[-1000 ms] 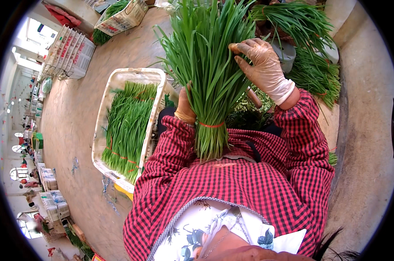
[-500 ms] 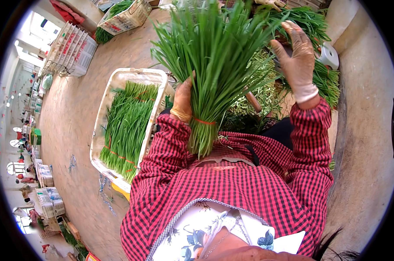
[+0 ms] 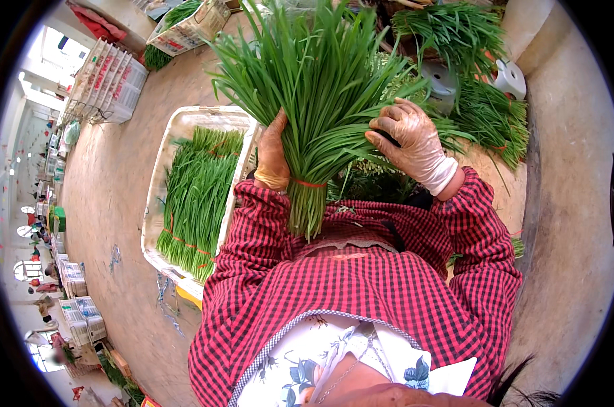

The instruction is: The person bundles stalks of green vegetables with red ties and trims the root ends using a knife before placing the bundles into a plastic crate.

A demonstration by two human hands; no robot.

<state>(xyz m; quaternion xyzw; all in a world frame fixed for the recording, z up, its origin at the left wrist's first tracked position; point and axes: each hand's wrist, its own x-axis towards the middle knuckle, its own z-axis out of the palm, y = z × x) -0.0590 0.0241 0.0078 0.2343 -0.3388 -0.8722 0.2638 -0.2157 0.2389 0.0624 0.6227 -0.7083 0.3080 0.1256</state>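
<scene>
The bunch of chives (image 3: 320, 102) stood upright in front of the chest, tied w/ a red band (image 3: 309, 183) near the cut ends; long flat green blades fanned out wide at top, stems pale green below the tie. Left hand (image 3: 273, 152), gloved, was wrapped round the bunch just above the band. Right hand (image 3: 410, 142), gloved too, lay against the blades w/ fingers curled, prob. pinching a few leaves. White tray (image 3: 164, 156) of tied bundles sat to the left on the floor.

One head-worn fisheye view looks steeply down, close over the hands and the floor (image 3: 117, 176).
</scene>
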